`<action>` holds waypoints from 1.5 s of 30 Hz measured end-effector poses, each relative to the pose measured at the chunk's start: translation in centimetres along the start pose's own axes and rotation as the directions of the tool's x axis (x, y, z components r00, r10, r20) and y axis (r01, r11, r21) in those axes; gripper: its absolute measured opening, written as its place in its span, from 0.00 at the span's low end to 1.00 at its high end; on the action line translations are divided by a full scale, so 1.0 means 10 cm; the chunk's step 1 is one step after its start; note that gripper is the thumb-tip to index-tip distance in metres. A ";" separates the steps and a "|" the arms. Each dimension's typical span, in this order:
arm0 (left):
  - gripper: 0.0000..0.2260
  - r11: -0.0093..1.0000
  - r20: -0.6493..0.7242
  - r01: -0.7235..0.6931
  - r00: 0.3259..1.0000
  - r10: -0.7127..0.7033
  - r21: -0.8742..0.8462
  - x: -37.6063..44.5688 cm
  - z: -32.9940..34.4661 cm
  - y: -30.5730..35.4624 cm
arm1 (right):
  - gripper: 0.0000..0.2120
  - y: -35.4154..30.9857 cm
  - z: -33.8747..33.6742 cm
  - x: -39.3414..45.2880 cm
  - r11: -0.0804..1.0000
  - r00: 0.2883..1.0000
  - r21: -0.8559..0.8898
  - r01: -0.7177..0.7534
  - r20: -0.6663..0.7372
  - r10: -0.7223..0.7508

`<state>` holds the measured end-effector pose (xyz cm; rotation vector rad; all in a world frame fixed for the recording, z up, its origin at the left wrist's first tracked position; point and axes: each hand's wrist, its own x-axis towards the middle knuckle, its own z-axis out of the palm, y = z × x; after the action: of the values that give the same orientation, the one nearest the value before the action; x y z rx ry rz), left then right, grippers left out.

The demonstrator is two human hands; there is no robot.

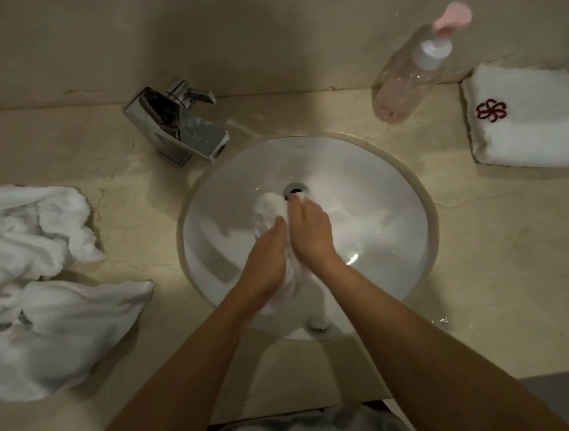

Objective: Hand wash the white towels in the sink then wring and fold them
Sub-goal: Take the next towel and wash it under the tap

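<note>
Head view: both hands meet over the sink (pixel 394 185), the left hand (pixel 266 254) and right hand (pixel 312 230) pressing a wet white towel (pixel 268 206) between them, near the drain (pixel 295 191). Crumpled towels (pixel 41 278) wait at left; a folded one (pixel 529 121) (red emblem) sits right. Risk, I judge: water splashing onto the counter (pixel 485 249), or cloth blocking the drain.

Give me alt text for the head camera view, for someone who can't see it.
Left hand and right hand rub a wet white towel between them over the round white sink. Crumpled white towels lie left on the beige counter, a folded white towel right.
</note>
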<state>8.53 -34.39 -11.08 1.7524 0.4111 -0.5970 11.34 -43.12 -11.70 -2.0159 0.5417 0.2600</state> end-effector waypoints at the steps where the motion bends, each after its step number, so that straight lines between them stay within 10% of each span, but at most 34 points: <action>1: 0.25 0.999 0.022 0.010 1.000 -0.011 0.045 -0.04 0.03 0.01 | 0.26 0.02 0.02 0.08 0.993 0.993 0.033 -0.116 0.024 0.115; 8: 0.23 0.998 -0.037 0.060 0.998 -0.060 -0.012 0.21 -0.14 0.07 | 0.17 -0.03 0.10 -0.12 0.985 0.985 -0.141 -0.101 0.125 0.119; 11: 0.20 0.996 -0.002 0.000 1.000 0.000 0.093 0.10 -0.06 0.15 | 0.20 -0.03 0.06 0.25 0.917 0.931 0.163 -0.365 0.078 0.357; 14: 0.13 0.921 -0.005 0.123 0.991 -0.134 -0.369 0.24 -0.21 0.21 | 0.20 0.12 -0.08 0.27 0.522 0.812 0.657 -0.543 0.251 0.527; 16: 0.11 0.547 0.114 0.217 0.969 -0.218 -0.809 0.25 -0.29 0.11 | 0.23 0.30 -0.24 0.14 0.254 0.704 0.715 -0.651 0.443 0.555; 18: 0.06 0.674 0.079 0.244 0.961 -0.267 -0.697 0.23 -0.28 -0.19 | 0.22 0.55 -0.31 -0.10 0.360 0.688 0.597 -0.717 0.523 0.504; 20: 0.09 0.984 0.010 0.180 0.984 -0.180 0.000 0.21 -0.25 -0.55 | 0.17 0.70 -0.22 -0.27 0.609 0.716 0.406 -0.681 0.541 0.441; 23: 0.14 0.867 0.080 -0.006 0.996 -0.039 0.498 0.25 -0.27 -0.81 | 0.20 0.86 -0.06 -0.28 0.807 0.864 0.336 -0.485 0.327 0.383; 27: 0.11 0.996 -0.062 0.049 0.997 -0.044 0.072 0.18 -0.24 -0.50 | 0.26 0.80 -0.12 -0.28 0.736 0.888 0.498 -0.458 0.300 0.349; 30: 0.18 0.904 -0.007 0.103 0.993 -0.117 -0.415 0.10 -0.26 -0.27 | 0.24 0.43 -0.28 -0.45 0.842 0.939 0.457 -0.286 0.311 0.150; 33: 0.19 0.970 0.024 0.001 1.000 0.005 -0.245 -0.09 -0.11 -0.09 | 0.15 0.26 -0.23 -0.52 0.964 0.960 0.257 0.069 0.244 -0.134; 37: 0.16 0.996 -0.060 -0.077 0.995 0.080 0.053 -0.19 0.09 -0.02 | 0.17 0.25 0.08 -0.32 0.950 0.989 0.276 -0.144 0.064 0.131; 41: 0.19 0.973 -0.099 0.166 0.978 -0.183 -0.163 0.00 -0.17 -0.16 | 0.15 0.08 0.19 -0.55 0.997 0.966 -0.005 0.081 0.246 -0.078; 45: 0.18 0.993 -0.068 -0.006 0.998 -0.002 -0.120 -0.21 0.02 -0.10 | 0.17 0.08 0.06 -0.07 0.978 0.984 0.115 -0.172 0.068 0.165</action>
<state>6.29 -34.25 -10.65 1.6608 0.4834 -0.5019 10.33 -42.72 -12.37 -1.8428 0.6771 0.3789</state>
